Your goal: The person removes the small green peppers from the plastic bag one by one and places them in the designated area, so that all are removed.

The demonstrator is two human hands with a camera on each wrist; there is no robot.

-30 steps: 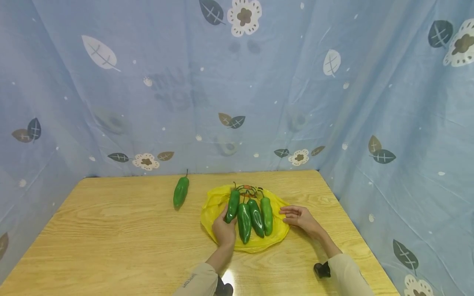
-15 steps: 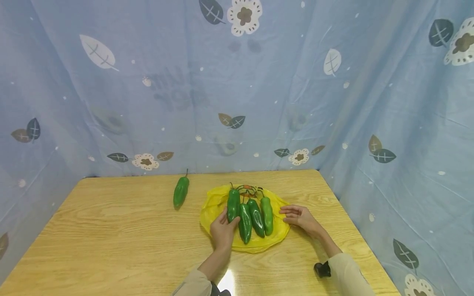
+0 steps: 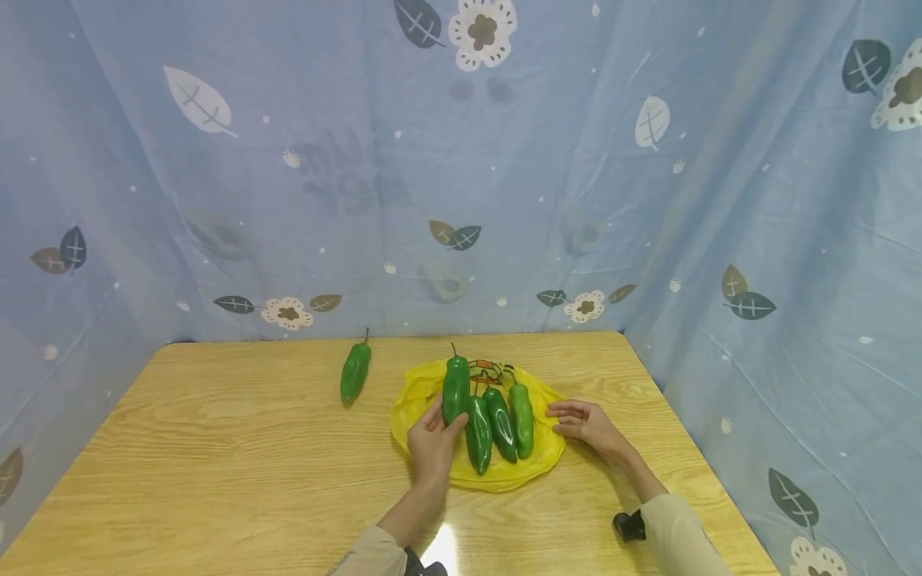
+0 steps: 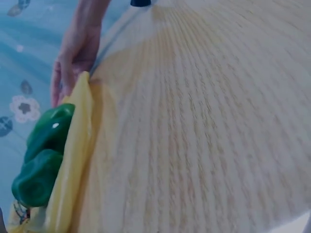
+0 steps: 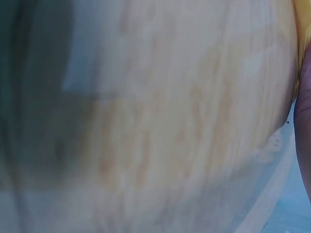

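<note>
In the head view my left hand (image 3: 430, 452) pinches the lower end of a dark green pepper (image 3: 455, 390) at the left side of a yellow plastic bag (image 3: 461, 475). Beside it three more peppers lie on the bag: one glossy (image 3: 479, 436), one dark (image 3: 502, 426) and one lighter green (image 3: 522, 421). My right hand (image 3: 587, 424) touches the bag's right edge, fingers nearly straight. The left wrist view shows peppers (image 4: 36, 177), the bag (image 4: 75, 150) and my right hand (image 4: 77, 60) past them. Only part of my right hand (image 5: 303, 116) shows in the right wrist view.
Another green pepper (image 3: 355, 371) lies apart at the back of the wooden table (image 3: 230, 448), left of the bag. Red and dark printing or cord shows at the bag's back. A patterned blue curtain (image 3: 346, 160) hangs behind and beside the table.
The leftmost pepper on the bag has shifted away from me and stands more upright in view, with my left hand's hold on it. The right hand has stayed at the bag's edge.
</note>
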